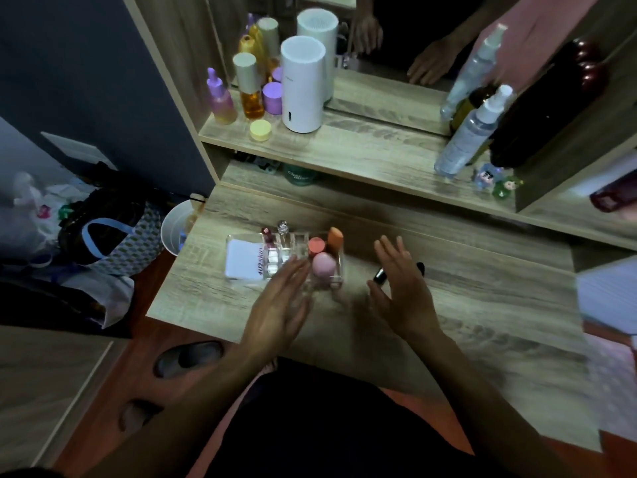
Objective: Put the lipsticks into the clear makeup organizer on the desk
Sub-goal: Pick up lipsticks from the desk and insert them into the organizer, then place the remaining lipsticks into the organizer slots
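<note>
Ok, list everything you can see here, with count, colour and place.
clear makeup organizer: one, transparent, desk centre-left
makeup sponges: three, pink, coral, orange, organizer's right compartment
white pad: one, organizer's left section
dark lipstick tubes: apparently two, black, on desk under right hand, partly hidden
white cylinder: one, shelf
purple and amber bottles: several, shelf left
spray bottles: two, clear, shelf right
white bin: one, floor, left of desk
left hand: open, at organizer's front
right hand: open, over tubes

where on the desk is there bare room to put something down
Bare wood runs right of the right hand toward the desk edge, and along the near edge. Crowded: the clear organizer by the left hand, and the shelf's bottles.
</note>
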